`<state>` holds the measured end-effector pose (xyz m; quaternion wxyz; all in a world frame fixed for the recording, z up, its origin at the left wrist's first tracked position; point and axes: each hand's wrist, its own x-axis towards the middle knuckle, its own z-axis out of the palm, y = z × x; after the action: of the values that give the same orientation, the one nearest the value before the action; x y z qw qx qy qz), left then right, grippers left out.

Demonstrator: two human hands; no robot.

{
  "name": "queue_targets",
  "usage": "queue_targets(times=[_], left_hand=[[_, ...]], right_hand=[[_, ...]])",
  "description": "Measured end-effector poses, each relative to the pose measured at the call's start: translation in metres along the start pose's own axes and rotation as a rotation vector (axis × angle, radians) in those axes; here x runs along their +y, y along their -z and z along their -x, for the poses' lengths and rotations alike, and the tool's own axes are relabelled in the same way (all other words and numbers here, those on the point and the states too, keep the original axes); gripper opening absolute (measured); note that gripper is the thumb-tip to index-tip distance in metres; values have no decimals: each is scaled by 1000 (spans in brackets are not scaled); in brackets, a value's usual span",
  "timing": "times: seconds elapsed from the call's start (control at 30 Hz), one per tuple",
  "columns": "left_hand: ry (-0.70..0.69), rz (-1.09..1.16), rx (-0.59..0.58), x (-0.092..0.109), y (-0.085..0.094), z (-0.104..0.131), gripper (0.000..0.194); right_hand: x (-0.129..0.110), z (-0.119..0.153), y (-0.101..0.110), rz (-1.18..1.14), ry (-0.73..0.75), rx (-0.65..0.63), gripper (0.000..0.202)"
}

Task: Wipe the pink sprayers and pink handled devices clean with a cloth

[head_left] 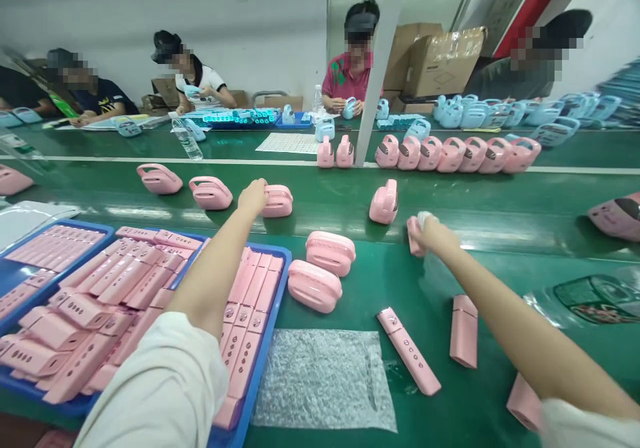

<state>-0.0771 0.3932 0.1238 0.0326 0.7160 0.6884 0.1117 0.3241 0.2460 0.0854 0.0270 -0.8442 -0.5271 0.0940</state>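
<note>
My left hand reaches over the green belt, its fingers closed on the left end of a pink handled case. On the right, my right hand is closed round a small pink piece, with something whitish at the fingertips. Between the hands, another pink handled case stands on the belt. Two more pink cases lie nearer me, above a sheet of bubble wrap. A long pink bar with printed marks lies slanted beside the wrap, and a shorter pink piece rests under my right forearm.
Blue trays of pink bars fill the left. Pink cases line the divider, with a post among them. Plastic bottles lie at right. Several people sit across the table with light blue cases.
</note>
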Motion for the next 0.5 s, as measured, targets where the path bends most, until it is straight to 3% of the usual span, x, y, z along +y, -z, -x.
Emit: queue_targets(times=[0.1, 0.2, 0.3, 0.37, 0.5], left_hand=[[-14, -1, -4, 2, 14, 11, 26], [-76, 16, 37, 0, 41, 32, 22], [-150, 57, 109, 2, 73, 61, 25], [-233, 138, 166, 11, 90, 80, 27], [-534, 400, 207, 54, 101, 112, 21]], right_hand=[[-6, -40, 16, -155, -88, 111, 32], [-3, -48, 22, -319, -133, 193, 25], [1, -29, 23, -488, -80, 269, 26], [-1, -6, 27, -594, 30, 318, 31], [-24, 55, 50, -770, 372, 390, 45]])
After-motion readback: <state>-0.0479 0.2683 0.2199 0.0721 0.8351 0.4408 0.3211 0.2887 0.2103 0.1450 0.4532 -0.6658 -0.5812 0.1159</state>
